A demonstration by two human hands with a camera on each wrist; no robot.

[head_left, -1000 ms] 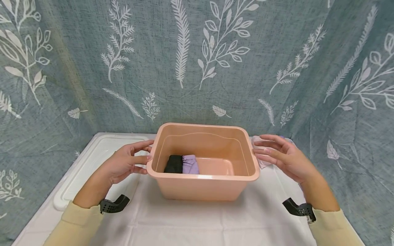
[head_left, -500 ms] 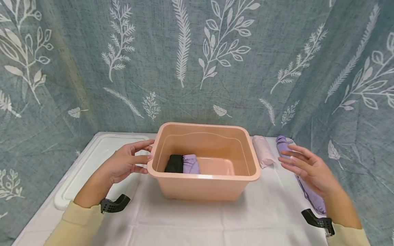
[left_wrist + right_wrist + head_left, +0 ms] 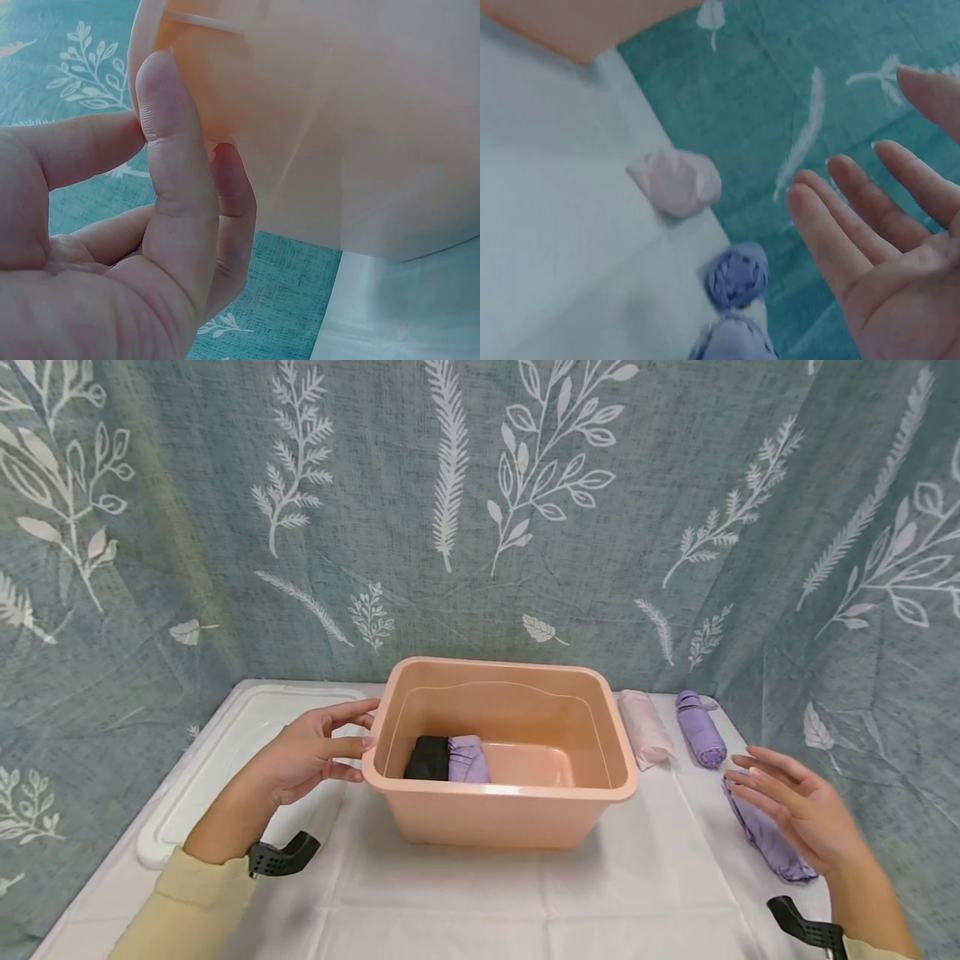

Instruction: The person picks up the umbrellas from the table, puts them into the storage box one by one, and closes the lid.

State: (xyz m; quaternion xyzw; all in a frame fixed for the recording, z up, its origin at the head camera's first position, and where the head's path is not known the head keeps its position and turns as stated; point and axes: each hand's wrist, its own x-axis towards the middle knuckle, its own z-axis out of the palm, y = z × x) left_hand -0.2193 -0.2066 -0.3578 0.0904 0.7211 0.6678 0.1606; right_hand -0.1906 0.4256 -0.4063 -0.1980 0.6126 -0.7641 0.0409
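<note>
A peach plastic storage bin stands upright on the white-covered table. My left hand holds the bin's left rim, its thumb and fingertips touching the edge, as the left wrist view also shows. Inside the bin, a folded black bundle lies against a lavender fabric bundle. My right hand is in the air with fingers spread and nothing held. It hovers above a longer purple fabric bundle, which it partly hides. Just beyond lies a rolled purple bundle with a strap.
A pale pink rolled bundle lies beside the bin's right wall. On the left, a white rectangular lid lies flat, partly behind my left arm. A green leaf-patterned cloth hangs along the back and sides.
My right hand has left the bin's right rim and moved right and nearer, uncovering the pink and purple bundles. My left hand stays at the left rim.
</note>
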